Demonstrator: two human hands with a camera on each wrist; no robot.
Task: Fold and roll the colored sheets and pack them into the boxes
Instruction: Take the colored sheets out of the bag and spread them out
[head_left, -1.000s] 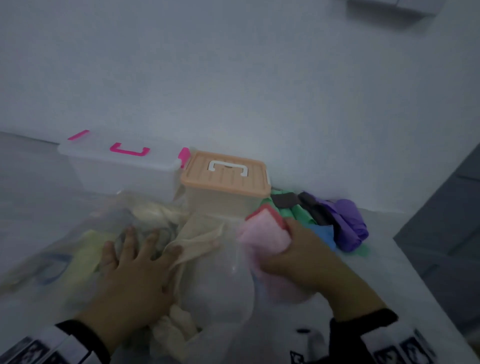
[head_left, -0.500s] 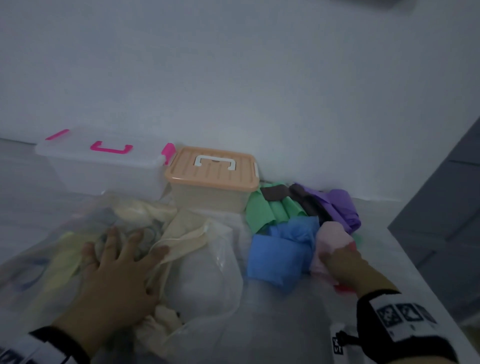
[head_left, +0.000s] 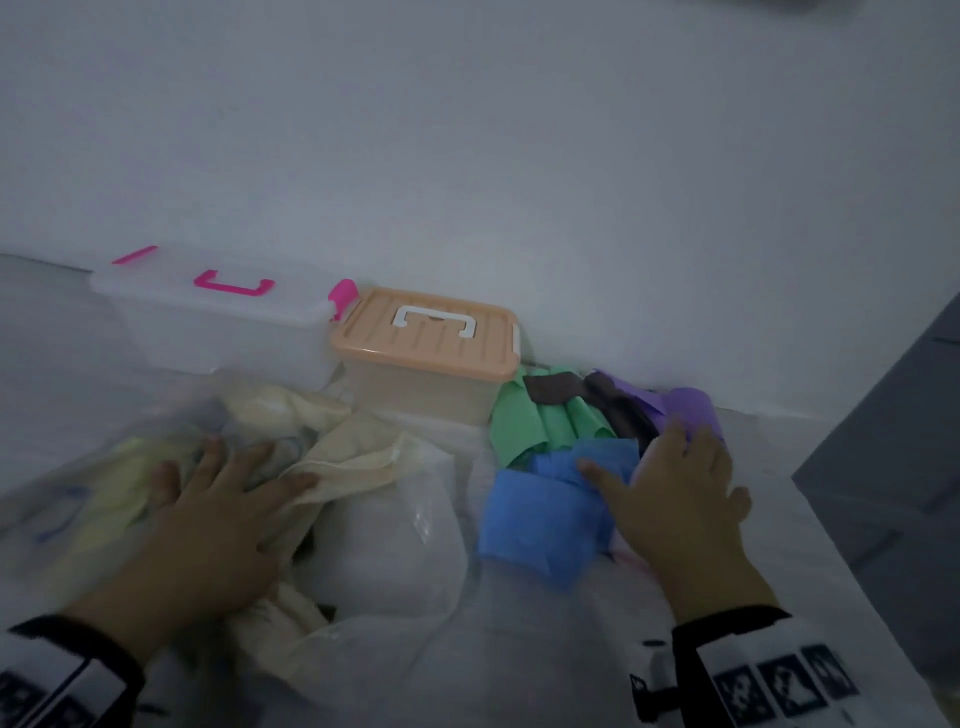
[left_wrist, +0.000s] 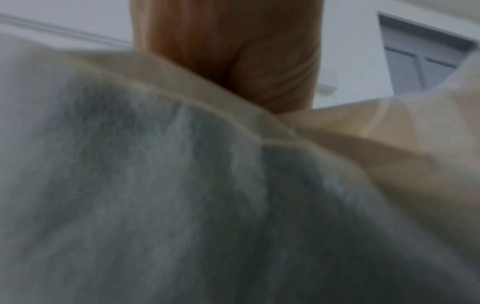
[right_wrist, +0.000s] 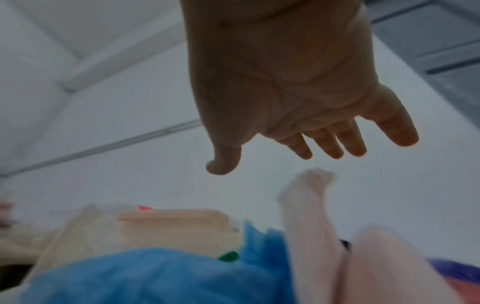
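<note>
My left hand (head_left: 208, 514) lies flat, fingers spread, on a clear plastic bag (head_left: 395, 540) stuffed with cream and pale yellow sheets (head_left: 343, 447). My right hand (head_left: 675, 493) hovers open, fingers straight, over a heap of sheets: blue (head_left: 535, 514), green (head_left: 540, 426), dark brown (head_left: 556, 389) and purple (head_left: 685, 405). In the right wrist view the spread fingers (right_wrist: 324, 144) hold nothing, and a pale pink sheet (right_wrist: 306, 205) sits below them beside the blue sheet (right_wrist: 155, 273). A clear box with pink clips (head_left: 218, 322) and a box with a peach lid (head_left: 431, 343) stand closed against the wall.
A white wall rises right behind the boxes. A grey cabinet (head_left: 893, 467) stands off the table's right edge. The left wrist view shows only my palm (left_wrist: 233, 51) pressed on cream cloth and plastic (left_wrist: 182, 185).
My right hand carried the pink sheet from the bag to the heap on the right, let it go and now spreads open above the heap. The left hand stayed on the bag.
</note>
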